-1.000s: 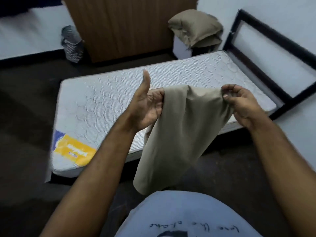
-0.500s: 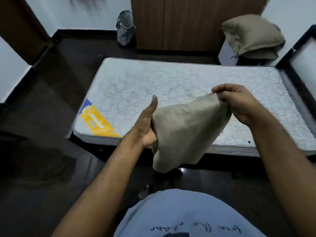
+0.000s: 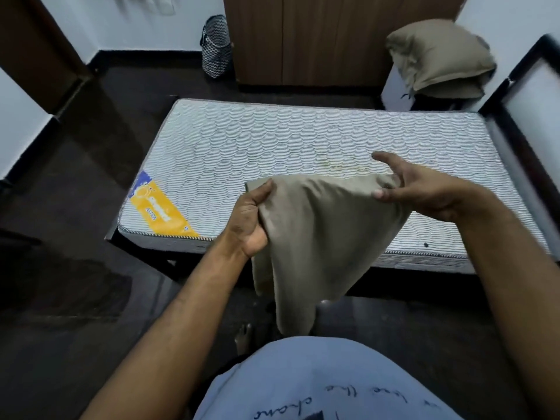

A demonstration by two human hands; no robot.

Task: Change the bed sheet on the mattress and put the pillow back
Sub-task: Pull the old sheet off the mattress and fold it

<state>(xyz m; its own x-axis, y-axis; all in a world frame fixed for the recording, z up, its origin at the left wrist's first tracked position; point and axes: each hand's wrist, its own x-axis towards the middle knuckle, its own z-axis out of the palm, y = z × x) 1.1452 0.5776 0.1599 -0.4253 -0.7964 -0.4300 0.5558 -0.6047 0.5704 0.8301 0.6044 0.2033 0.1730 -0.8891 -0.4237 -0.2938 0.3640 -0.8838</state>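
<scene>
**Just a folded sheet held over a bare mattress**

Up front, the folded beige cotton bed sheet (image 3: 318,237) hangs in the air between both hands, above the near edge of the bare white quilted mattress (image 3: 272,147) and not touching it. The left hand (image 3: 250,222) grips the sheet's left edge, thumb on top and fingers curled under the cloth. The right hand (image 3: 424,189) is more spread: its index finger points out straight over the mattress, while the thumb and the other fingers pinch the sheet's right corner. The lower part of the cloth droops down in front of the person's pale blue printed shirt (image 3: 318,383).

On the mattress's near left corner sits a yellow and blue brand label (image 3: 160,210). The mattress rests on a dark bed frame (image 3: 521,122), whose headboard rises at the right. Beyond the far right corner, the beige-cased pillow (image 3: 439,56) lies on top of a white box-like stand (image 3: 394,92), well apart from the hands. A black-and-white patterned woven basket (image 3: 216,50) stands on the dark floor (image 3: 75,298) beside the brown wooden wardrobe (image 3: 318,37); what is inside the basket cannot be seen. A bare foot (image 3: 244,334) shows below the sheet.
</scene>
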